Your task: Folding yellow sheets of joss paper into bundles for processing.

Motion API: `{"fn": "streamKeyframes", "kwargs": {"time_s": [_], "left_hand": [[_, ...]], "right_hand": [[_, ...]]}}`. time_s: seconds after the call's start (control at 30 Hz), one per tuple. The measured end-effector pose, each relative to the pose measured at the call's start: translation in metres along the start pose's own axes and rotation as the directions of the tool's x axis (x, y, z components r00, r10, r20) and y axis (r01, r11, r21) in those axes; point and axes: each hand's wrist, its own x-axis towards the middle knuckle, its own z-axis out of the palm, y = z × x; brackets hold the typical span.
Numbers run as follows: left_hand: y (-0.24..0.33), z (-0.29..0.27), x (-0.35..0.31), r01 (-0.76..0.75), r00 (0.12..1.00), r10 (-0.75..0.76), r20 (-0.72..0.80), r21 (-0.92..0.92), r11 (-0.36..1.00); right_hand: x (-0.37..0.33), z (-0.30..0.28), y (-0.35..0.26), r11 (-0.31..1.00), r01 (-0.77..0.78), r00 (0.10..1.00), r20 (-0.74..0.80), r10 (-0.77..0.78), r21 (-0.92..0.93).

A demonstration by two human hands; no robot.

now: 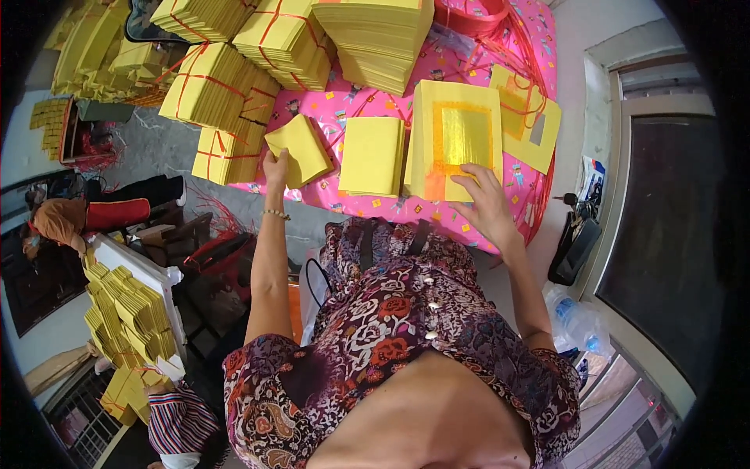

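Note:
My left hand [275, 166] grips the left edge of a small, slightly turned stack of yellow paper [306, 150] on the table, its thumb on top. My right hand [491, 205] is at the lower right of a tall stack of yellow sheets [426, 117]. Its fingers are curved but apart, with the fingertips at the lower edge of the top sheet's shiny gold panel [467, 133], which has an orange border. Between the hands lies a neat, squared yellow paper stack [370, 155].
Bundles of yellow paper [223, 82] tied with red strips crowd the back left of the pink patterned table [328, 94]. Loose yellow sheets [533, 129] and red strips [531, 47] lie at the right. Two other people sit at left near a white table [156, 270] with more yellow stacks.

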Motion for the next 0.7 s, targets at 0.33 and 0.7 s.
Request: {"fn": "streamKeyframes", "kwargs": {"time_s": [0.33, 0.7], "left_hand": [[0.055, 0.02, -0.033, -0.136, 0.853, 0.473, -0.223, 0.779, 0.613], [0.19, 0.137, -0.177, -0.528, 0.728, 0.405, 0.552, 0.076, 0.846]], "right_hand": [[-0.004, 0.006, 0.014, 0.999, 0.03, 0.998, -0.049, -0.028, 0.043], [-0.009, 0.012, 0.023, 0.962, -0.022, 0.996, -0.08, 0.045, 0.272]]}}
